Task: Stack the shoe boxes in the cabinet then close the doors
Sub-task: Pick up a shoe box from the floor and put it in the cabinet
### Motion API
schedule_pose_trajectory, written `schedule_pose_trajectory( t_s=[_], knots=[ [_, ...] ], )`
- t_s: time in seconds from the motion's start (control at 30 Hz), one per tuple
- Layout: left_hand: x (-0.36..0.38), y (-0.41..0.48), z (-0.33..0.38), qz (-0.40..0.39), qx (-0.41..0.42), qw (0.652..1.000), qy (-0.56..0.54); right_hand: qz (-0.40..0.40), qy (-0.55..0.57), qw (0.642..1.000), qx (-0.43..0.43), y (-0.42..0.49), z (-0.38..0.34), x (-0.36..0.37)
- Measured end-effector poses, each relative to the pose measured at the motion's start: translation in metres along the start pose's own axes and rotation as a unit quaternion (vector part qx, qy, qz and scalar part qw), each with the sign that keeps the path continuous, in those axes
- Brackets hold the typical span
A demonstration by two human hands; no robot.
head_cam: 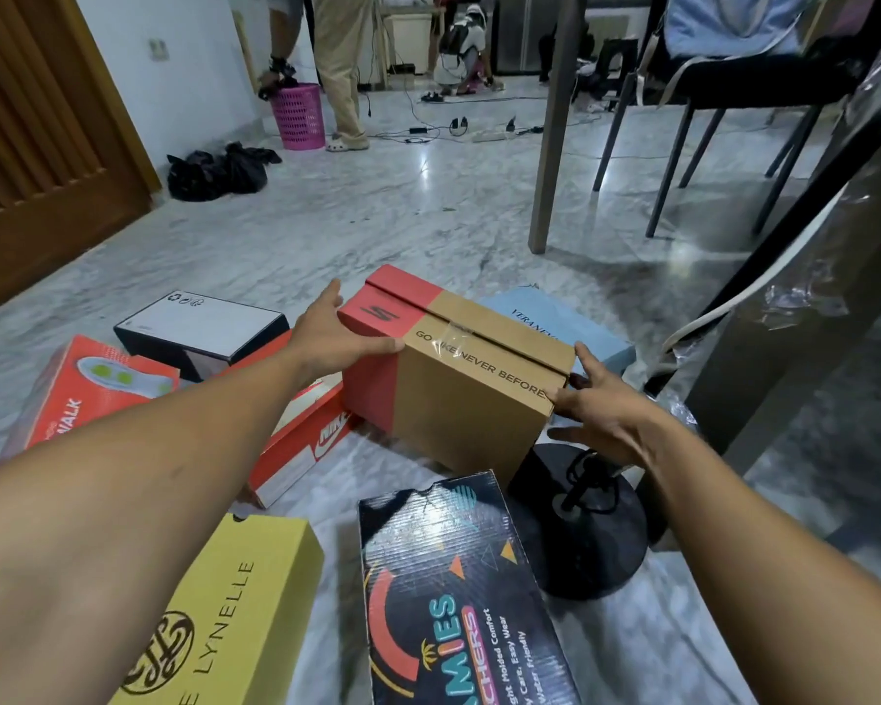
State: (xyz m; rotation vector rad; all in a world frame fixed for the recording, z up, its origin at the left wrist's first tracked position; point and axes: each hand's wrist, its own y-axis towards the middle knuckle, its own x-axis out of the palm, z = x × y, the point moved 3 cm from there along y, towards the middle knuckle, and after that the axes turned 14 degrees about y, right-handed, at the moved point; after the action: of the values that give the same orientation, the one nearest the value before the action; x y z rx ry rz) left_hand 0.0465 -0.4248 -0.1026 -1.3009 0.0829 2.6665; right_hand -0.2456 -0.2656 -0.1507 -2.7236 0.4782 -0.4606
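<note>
The red-and-brown shoe box (459, 379) stands on the marble floor (377, 221). The left grip (337, 338) lies against its red end, fingers straight. The right grip (601, 409), fingers spread, touches its brown end. Behind the box: a light blue box (570, 323). Left of it: an orange box (306, 435). Nearer the camera than it: a black printed box (453, 577).

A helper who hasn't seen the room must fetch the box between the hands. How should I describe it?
On the marble floor near the table leg, look between the left hand and right hand. The brown cardboard box there has one red end and reads GO LIKE NEVER BEFORE, unlike the orange Nike box and pale blue box beside it.
</note>
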Motion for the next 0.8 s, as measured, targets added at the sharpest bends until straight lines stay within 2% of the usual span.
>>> schedule_pose_trajectory(
  t_s=[0.17,0.33,0.57,0.8],
  knots=[
    [-0.010,-0.003,0.013,0.004,0.022,1.000,-0.002,-0.014,-0.007,0.998,0.054,-0.012,-0.002,0.004],
    [-0.018,-0.012,0.003,-0.026,-0.004,0.999,0.022,-0.021,0.012,0.998,0.054,-0.015,-0.005,0.015],
    [-0.034,-0.038,-0.017,0.004,-0.017,0.999,-0.031,0.009,0.002,0.999,-0.038,-0.024,-0.006,0.041],
    [-0.095,-0.103,-0.046,0.043,-0.042,0.996,-0.063,0.015,-0.009,0.992,-0.129,-0.061,0.003,0.096]
  ],
)
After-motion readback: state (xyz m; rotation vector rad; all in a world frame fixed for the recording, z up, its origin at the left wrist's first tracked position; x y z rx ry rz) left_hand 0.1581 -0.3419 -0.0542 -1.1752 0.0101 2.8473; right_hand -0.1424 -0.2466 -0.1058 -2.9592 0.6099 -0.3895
